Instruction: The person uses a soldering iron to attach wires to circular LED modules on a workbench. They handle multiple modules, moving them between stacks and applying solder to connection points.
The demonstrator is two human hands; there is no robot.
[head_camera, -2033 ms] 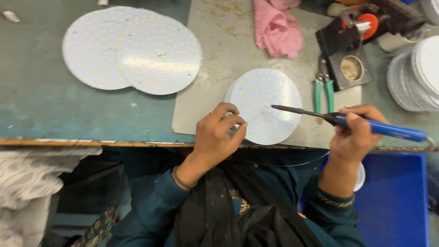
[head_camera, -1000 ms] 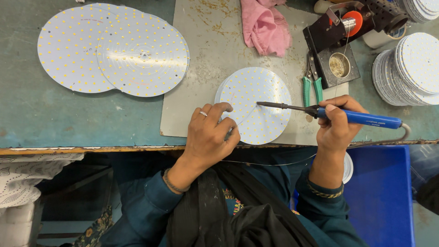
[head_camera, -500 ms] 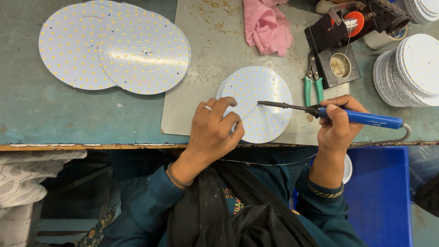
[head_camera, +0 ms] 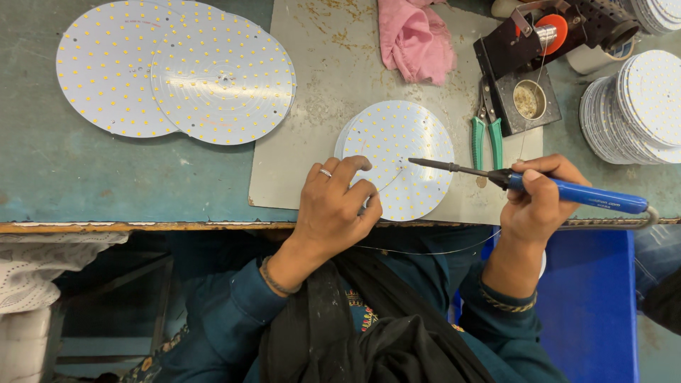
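1. Since half a second ago little has shifted: the left hand (head_camera: 333, 209) has drawn its fingers tighter over the near edge of the round white LED board (head_camera: 397, 159), and the iron's tip has crept a touch closer to the board's middle.
2. Right hand (head_camera: 539, 195) is wrapped in a fist round the blue-handled soldering iron (head_camera: 539, 186), tip pointing left, at the board's centre.
3. Left hand is pinched narrow, feeding what looks like thin solder wire (head_camera: 386, 183) toward that tip; the joint looks under way, not finished.
4. Beyond the left hand, two larger round LED panels (head_camera: 177, 71) lie overlapping, apparently set aside.
5. Beyond the right hand: green-handled cutters (head_camera: 486, 135), a black iron stand (head_camera: 521, 78), a pink cloth (head_camera: 415, 39), and stacked white discs (head_camera: 635, 110) probably awaiting work.
6. Nothing blocks the tip.
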